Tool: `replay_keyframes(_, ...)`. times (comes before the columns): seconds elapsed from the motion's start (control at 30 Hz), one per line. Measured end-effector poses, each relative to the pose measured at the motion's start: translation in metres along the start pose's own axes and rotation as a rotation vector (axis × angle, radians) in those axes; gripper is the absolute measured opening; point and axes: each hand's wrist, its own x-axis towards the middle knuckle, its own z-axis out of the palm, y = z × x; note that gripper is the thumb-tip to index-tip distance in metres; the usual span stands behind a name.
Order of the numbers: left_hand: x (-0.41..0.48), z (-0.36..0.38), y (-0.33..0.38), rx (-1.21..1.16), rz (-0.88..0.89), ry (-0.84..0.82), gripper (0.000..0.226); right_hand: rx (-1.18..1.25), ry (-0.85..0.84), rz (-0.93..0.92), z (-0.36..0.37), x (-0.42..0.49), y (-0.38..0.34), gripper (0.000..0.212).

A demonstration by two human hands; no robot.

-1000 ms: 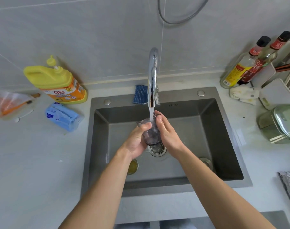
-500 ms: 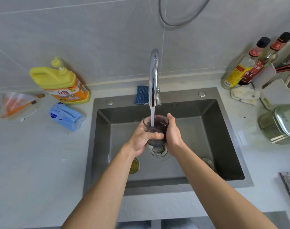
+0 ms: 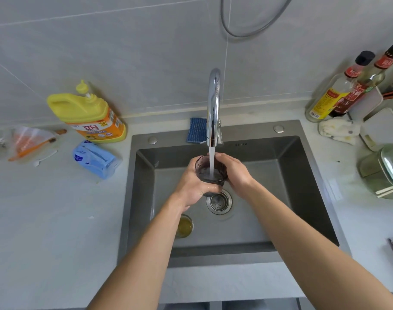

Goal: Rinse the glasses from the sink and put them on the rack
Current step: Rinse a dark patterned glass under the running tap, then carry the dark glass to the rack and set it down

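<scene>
1. Holding the dark glass (image 3: 210, 173) upright under the tap (image 3: 213, 104), I had my left hand (image 3: 191, 186) wrapped round its left side and base and my right hand (image 3: 235, 173) curled round its right side, so both hands gripped it.
2. The glass hung inside the sink (image 3: 307, 175), above the drain (image 3: 219, 201), and the water (image 3: 211, 159) fell straight into its mouth.
3. I judged this to be the rinsing step for this glass, well under way.
4. A second glass (image 3: 184, 225), yellowish, stood on the sink floor just beside my left forearm, so the task looked far from finished.
5. Next, I reckoned, the glass wanted tipping out over the sink and then carrying to the rack. Wet glass slips, so a firm grip was called for. I could not make out the rack for certain.
</scene>
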Motion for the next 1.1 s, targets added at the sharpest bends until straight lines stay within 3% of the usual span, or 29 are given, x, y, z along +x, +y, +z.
replay_keyframes(0.2, 0.008, -0.007, 0.0, -0.004, -0.031, -0.04, 0.097, 0.021, -0.007, 0.005, 0.001, 0.009, -0.021, 0.032)
replay_keyframes(0.37, 0.007, -0.008, -0.004, -0.093, -0.063, -0.035, 0.089, -0.007, -0.06, 0.009, 0.003, 0.011, -0.024, 0.031)
replay_keyframes(0.47, 0.007, -0.009, -0.003, -0.179, -0.087, -0.114, 0.079, 0.079, -0.106, 0.026, 0.003, 0.014, -0.021, 0.034)
replay_keyframes(0.6, -0.001, 0.004, 0.006, -0.337, -0.309, -0.119, 0.058, 0.144, -0.169, 0.075, -0.002, 0.011, -0.01, 0.062)
replay_keyframes(0.8, -0.001, 0.026, 0.017, -0.72, -0.613, 0.022, 0.052, 0.115, -0.024, 0.128, -0.005, -0.006, 0.021, 0.051)
replay_keyframes(1.1, -0.008, 0.044, 0.016, -0.662, -0.786, 0.005, 0.061, 0.04, 0.002, 0.312, -0.023, -0.03, 0.02, 0.052)
